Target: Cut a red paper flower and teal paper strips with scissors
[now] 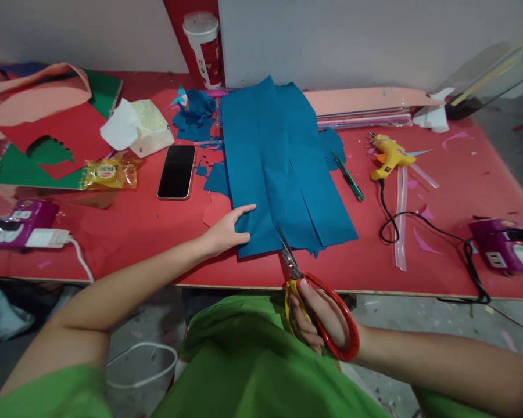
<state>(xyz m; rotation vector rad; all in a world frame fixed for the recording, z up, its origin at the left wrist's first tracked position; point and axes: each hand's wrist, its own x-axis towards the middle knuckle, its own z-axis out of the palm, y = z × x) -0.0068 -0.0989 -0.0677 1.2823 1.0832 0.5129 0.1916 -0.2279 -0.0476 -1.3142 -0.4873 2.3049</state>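
Observation:
A large blue paper sheet (283, 168) lies on the red table (148, 232), with long slits cut up from its near edge. My left hand (226, 230) rests flat on the sheet's near left corner, fingers spread. My right hand (320, 319) grips red and yellow scissors (314, 290) below the table edge. Their blades (286, 249) point up into the sheet's near edge.
A black phone (176, 171), blue scraps (196, 113), tissues (137, 128), a snack packet (108, 173) and coloured paper lie left. A yellow glue gun (387, 157) with glue sticks, a green pen (348, 177), purple power strips (503, 249) and a cup (204, 46) sit around.

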